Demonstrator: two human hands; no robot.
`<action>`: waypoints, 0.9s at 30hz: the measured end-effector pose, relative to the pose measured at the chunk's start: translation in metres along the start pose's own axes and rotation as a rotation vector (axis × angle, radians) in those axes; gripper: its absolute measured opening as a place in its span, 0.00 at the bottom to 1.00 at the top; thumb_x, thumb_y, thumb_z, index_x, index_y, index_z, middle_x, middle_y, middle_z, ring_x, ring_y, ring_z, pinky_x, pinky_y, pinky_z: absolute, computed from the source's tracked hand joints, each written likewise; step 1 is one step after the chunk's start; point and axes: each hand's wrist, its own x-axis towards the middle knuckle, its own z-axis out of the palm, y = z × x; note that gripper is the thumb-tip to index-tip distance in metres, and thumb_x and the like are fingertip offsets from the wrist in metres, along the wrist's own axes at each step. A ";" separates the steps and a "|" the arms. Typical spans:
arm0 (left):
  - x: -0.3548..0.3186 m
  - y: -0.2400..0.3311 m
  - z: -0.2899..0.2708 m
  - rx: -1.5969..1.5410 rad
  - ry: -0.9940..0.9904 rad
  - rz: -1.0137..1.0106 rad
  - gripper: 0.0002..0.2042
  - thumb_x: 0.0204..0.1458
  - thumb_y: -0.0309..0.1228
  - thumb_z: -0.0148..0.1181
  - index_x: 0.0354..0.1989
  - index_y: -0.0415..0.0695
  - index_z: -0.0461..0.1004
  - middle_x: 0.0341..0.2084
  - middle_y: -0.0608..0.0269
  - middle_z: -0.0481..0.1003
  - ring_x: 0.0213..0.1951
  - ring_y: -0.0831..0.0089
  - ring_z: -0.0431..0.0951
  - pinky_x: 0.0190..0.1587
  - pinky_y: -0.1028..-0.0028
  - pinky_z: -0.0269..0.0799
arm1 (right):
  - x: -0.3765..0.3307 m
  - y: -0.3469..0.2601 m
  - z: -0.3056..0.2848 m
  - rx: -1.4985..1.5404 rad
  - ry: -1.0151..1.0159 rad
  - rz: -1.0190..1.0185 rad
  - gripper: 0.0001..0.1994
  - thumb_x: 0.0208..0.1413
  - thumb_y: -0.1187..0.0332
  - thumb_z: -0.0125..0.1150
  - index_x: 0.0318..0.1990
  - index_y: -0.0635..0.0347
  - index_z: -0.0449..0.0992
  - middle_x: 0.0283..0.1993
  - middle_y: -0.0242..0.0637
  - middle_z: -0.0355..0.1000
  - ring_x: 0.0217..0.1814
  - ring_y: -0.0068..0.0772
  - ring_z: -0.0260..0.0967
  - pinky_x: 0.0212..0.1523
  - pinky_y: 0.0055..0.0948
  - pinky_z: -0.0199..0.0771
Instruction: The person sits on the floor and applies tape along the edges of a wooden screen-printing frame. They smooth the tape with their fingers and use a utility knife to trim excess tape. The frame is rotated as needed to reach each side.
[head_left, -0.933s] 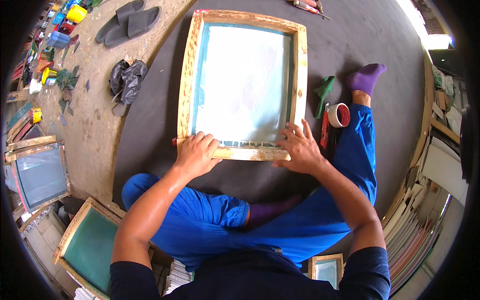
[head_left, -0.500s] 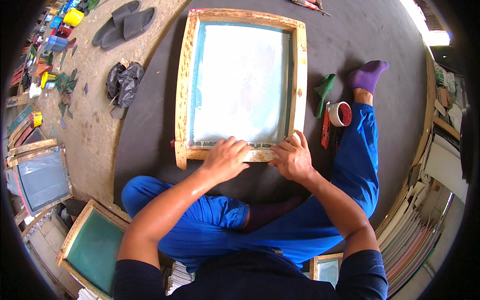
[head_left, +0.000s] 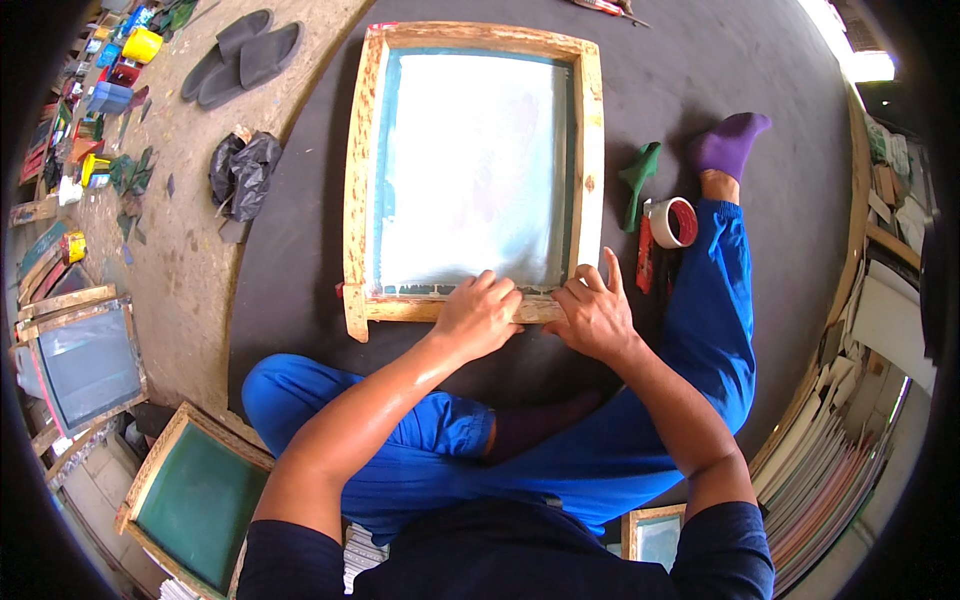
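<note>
A wooden screen printing frame (head_left: 594,150) with pale mesh (head_left: 470,170) and a blue-green border lies before me on the dark surface. At the middle of its near bar, my left hand (head_left: 480,315) has its fingers curled down over the wood. Close beside it, my right hand (head_left: 594,315) grips the same bar near the right corner, one finger lifted. Its fingertips are partly hidden. Right of the frame lie a green curved piece (head_left: 638,185), a roll of tape (head_left: 672,222) and a red tool (head_left: 644,258), perhaps a cutter.
My purple-socked foot (head_left: 728,148) stretches out past the tape. Dark sandals (head_left: 240,58) and a crumpled black bag (head_left: 245,175) lie on the floor at left. More screen frames (head_left: 200,490) lean at lower left. Stacked sheets (head_left: 830,460) stand at right.
My left hand has slid right along the near bar, closer to the right hand. A finger of my right hand is now raised higher. The view has shifted slightly.
</note>
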 end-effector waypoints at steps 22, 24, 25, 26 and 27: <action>-0.092 -0.068 -0.074 0.311 -0.100 -0.104 0.20 0.48 0.36 0.72 0.46 0.37 0.78 0.38 0.58 0.76 0.47 0.59 0.76 0.50 0.63 0.77 | 0.056 -0.078 0.018 0.038 -0.386 0.060 0.18 0.56 0.64 0.60 0.51 0.65 0.76 0.53 0.47 0.73 0.59 0.49 0.72 0.68 0.55 0.65; -0.093 -0.066 -0.073 0.304 -0.095 -0.120 0.19 0.48 0.35 0.72 0.46 0.38 0.79 0.39 0.59 0.76 0.47 0.60 0.76 0.53 0.62 0.75 | 0.066 -0.099 0.030 0.135 -0.178 0.035 0.17 0.46 0.67 0.64 0.44 0.63 0.75 0.46 0.45 0.73 0.54 0.48 0.73 0.58 0.49 0.70; -0.093 -0.066 -0.073 0.300 -0.093 -0.126 0.19 0.48 0.35 0.72 0.46 0.38 0.79 0.39 0.59 0.76 0.47 0.60 0.76 0.54 0.61 0.74 | 0.072 -0.109 0.036 0.182 -0.073 0.025 0.16 0.41 0.68 0.66 0.40 0.63 0.75 0.43 0.44 0.73 0.51 0.47 0.74 0.54 0.47 0.72; -0.094 -0.068 -0.071 0.359 -0.089 -0.101 0.20 0.47 0.36 0.73 0.46 0.39 0.80 0.39 0.59 0.76 0.48 0.60 0.75 0.57 0.59 0.72 | 0.080 -0.120 0.040 0.217 -0.088 0.017 0.18 0.40 0.67 0.67 0.41 0.62 0.75 0.44 0.44 0.73 0.52 0.47 0.73 0.54 0.47 0.72; -0.095 -0.070 -0.069 0.420 -0.081 -0.077 0.21 0.46 0.37 0.74 0.46 0.39 0.80 0.40 0.60 0.76 0.50 0.60 0.75 0.59 0.58 0.71 | 0.089 -0.131 0.042 0.250 -0.102 0.006 0.19 0.40 0.66 0.68 0.42 0.62 0.75 0.45 0.44 0.73 0.52 0.47 0.73 0.55 0.47 0.72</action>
